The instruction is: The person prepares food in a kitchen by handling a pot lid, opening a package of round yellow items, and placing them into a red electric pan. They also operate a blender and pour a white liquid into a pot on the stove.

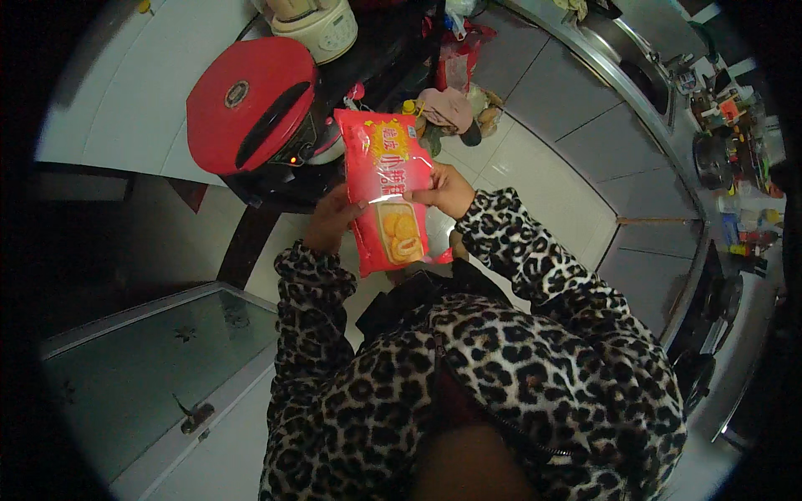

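Observation:
A shiny red plastic food packet is held upright in front of me. It bears writing, and its lower half has a picture of round golden cakes. My left hand grips the packet's left edge, the thumb lying on its front. On the opposite edge, my right hand pinches it with the thumb across the front and the fingers partly hidden behind. Just beyond the left hand is a red electric baking pan with its lid down, a black handle and a lit orange indicator.
A cream kitchen appliance stands behind the baking pan. Bags and vegetables lie on the tiled floor near grey cabinets. A steel-edged counter with a sink curves along the right. At lower left is a glass-panelled door with a handle.

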### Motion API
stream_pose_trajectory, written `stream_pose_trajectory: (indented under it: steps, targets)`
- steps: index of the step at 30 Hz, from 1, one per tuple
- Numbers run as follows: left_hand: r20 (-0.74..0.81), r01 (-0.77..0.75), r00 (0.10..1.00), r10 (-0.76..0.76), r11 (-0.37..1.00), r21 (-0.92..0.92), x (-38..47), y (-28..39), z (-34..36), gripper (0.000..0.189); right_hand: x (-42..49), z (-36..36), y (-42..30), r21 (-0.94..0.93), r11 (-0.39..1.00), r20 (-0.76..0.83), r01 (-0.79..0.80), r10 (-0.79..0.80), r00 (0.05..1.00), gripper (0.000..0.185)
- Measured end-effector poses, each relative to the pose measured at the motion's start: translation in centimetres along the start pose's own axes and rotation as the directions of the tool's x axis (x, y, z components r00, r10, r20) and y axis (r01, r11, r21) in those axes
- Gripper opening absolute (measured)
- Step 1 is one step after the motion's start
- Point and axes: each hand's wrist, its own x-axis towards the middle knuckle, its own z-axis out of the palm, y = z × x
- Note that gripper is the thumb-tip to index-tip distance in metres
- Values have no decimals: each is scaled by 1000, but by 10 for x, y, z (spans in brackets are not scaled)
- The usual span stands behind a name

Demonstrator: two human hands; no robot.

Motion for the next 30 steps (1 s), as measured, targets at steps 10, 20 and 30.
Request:
stream_pose_trajectory:
  steps: [10, 20, 30]
  targets:
    - [44, -7, 999, 29, 897, -441, -8, -28, -8, 45, -4, -12, 14, 220, 975, 84, -36, 17, 996, 30]
    - [338, 320, 934, -117, 694, -645, -11, -37, -27, 45, -18, -13, 31, 598, 770, 351, -222, -2, 936, 57]
    - [145, 376, 877, -458, 468, -800, -30, -114, 18, 36, -42, 2, 75, 159, 970, 73, -182, 172, 982, 32]
